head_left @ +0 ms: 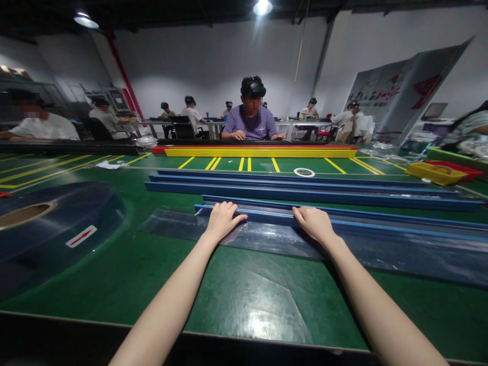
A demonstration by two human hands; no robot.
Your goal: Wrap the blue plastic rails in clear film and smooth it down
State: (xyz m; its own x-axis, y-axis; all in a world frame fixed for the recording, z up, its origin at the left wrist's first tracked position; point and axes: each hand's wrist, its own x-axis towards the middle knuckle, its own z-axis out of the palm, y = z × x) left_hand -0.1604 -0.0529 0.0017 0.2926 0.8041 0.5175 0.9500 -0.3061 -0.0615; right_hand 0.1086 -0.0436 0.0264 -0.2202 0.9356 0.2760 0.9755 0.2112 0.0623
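Note:
A long blue channel strip (pixel 267 215) lies across the green table in front of me. Along its near side runs a clear plastic strip (pixel 267 238), whose left end sticks out past the channel. My left hand (pixel 223 219) is wrapped over the channel near its left end, thumb pointing right along the edge. Farther right, my right hand (pixel 315 223) has its fingers curled over the same channel, with the fingertips hidden behind the edge. Both palms face down over the clear strip.
Behind lie more blue channels (pixel 305 194), a white ring (pixel 304 173) and yellow and red strips (pixel 259 152). A big roll of clear plastic (pixel 87 203) sits at left. A yellow tray (pixel 434 174) stands at right. A person (pixel 249 119) sits opposite.

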